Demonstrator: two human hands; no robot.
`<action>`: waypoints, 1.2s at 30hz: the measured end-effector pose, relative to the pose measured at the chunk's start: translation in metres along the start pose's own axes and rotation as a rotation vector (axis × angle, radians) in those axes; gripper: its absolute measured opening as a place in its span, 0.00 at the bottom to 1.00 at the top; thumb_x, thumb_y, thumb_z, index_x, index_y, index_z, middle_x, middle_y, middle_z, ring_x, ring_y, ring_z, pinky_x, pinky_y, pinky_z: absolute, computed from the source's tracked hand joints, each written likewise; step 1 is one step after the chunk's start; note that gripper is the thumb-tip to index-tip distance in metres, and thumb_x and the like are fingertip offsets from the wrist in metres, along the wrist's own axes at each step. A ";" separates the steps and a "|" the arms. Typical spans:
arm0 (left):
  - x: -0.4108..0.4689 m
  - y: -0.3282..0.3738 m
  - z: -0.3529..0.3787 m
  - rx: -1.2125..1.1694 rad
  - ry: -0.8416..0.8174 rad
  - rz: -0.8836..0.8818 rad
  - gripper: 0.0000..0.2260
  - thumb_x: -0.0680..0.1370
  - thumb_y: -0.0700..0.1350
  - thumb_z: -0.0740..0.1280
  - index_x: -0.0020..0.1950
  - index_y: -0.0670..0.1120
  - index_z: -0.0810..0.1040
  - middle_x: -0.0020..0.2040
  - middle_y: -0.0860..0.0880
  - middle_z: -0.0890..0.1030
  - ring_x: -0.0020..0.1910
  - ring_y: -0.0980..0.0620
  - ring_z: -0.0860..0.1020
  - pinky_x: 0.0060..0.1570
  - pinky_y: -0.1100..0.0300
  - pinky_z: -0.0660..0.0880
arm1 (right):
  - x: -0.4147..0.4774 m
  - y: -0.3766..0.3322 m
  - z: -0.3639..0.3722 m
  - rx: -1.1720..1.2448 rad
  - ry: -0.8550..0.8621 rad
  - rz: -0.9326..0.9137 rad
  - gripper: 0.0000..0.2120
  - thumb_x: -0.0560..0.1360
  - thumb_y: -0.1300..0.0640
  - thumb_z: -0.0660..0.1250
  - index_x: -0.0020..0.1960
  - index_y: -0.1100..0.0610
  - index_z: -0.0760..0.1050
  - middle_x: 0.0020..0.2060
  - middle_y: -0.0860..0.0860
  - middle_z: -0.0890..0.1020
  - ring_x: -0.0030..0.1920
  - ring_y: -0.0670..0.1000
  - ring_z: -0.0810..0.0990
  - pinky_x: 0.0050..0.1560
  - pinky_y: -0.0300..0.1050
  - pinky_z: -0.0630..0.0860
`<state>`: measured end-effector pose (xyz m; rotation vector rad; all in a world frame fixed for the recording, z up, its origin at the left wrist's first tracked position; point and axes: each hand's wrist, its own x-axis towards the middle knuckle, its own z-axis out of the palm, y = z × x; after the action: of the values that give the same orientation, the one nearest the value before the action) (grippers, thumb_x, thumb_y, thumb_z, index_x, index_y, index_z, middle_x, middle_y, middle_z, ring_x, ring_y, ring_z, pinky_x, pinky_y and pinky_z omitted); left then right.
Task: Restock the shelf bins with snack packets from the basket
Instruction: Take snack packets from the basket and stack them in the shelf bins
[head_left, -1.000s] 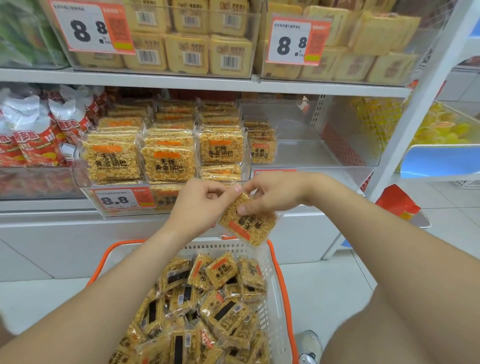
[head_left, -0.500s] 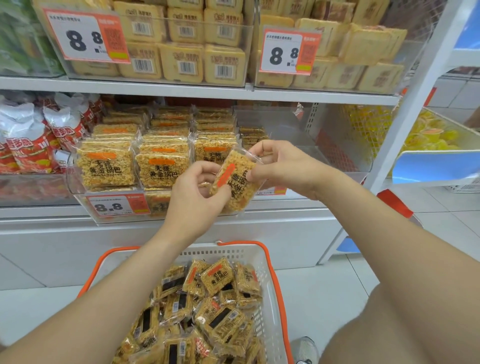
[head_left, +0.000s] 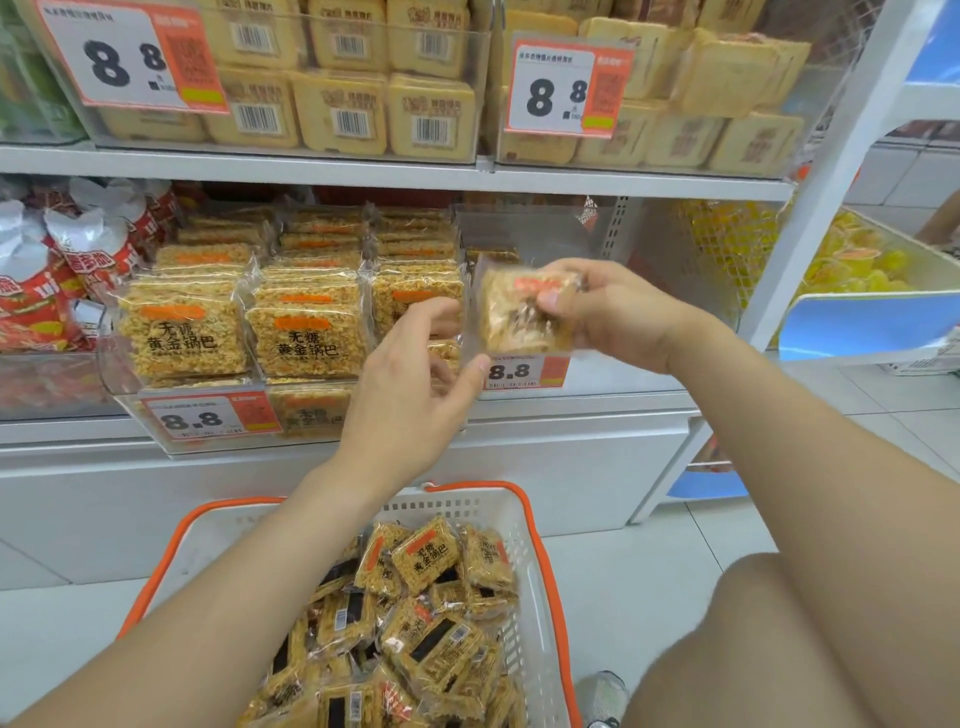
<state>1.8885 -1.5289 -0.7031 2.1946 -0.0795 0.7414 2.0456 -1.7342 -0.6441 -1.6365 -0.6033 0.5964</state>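
The snack packet (head_left: 524, 317) has moved right, before the clear bin (head_left: 644, 249), pinched by the right hand (head_left: 618, 312) fingers; the left hand (head_left: 410, 384) fingers are loosely apart.

White shelving (head_left: 363, 174), pale tiled floor (head_left: 641, 564).

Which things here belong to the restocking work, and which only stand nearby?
For the job: held snack packet, right hand gripping it, left hand at its edge, basket of packets, nearly empty clear bin, full bin beside it.
Just nearby: red-white bags, pale yellow packs on the upper shelf, yellow goods in the blue bin.
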 end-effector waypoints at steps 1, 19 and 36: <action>0.001 -0.003 0.004 0.063 -0.005 0.033 0.22 0.82 0.48 0.71 0.75 0.52 0.70 0.63 0.58 0.77 0.47 0.59 0.79 0.48 0.53 0.81 | 0.007 0.004 -0.009 0.088 0.071 0.003 0.18 0.77 0.60 0.72 0.65 0.64 0.77 0.54 0.58 0.85 0.57 0.58 0.84 0.59 0.55 0.83; 0.008 -0.022 0.041 0.888 -0.240 0.219 0.38 0.77 0.45 0.67 0.85 0.50 0.55 0.69 0.42 0.65 0.56 0.41 0.71 0.53 0.48 0.69 | 0.112 0.043 -0.009 -0.952 0.362 0.243 0.29 0.75 0.47 0.77 0.70 0.58 0.74 0.67 0.56 0.78 0.69 0.58 0.75 0.63 0.48 0.75; 0.011 -0.021 0.046 0.926 -0.241 0.210 0.35 0.76 0.43 0.67 0.82 0.48 0.59 0.65 0.40 0.68 0.55 0.39 0.70 0.50 0.45 0.70 | 0.124 0.046 -0.002 -0.932 0.431 0.331 0.47 0.71 0.41 0.80 0.76 0.60 0.59 0.63 0.57 0.76 0.65 0.59 0.77 0.53 0.52 0.78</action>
<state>1.9261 -1.5453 -0.7351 3.1968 -0.1019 0.6971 2.1404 -1.6573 -0.6951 -2.6835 -0.2839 0.1538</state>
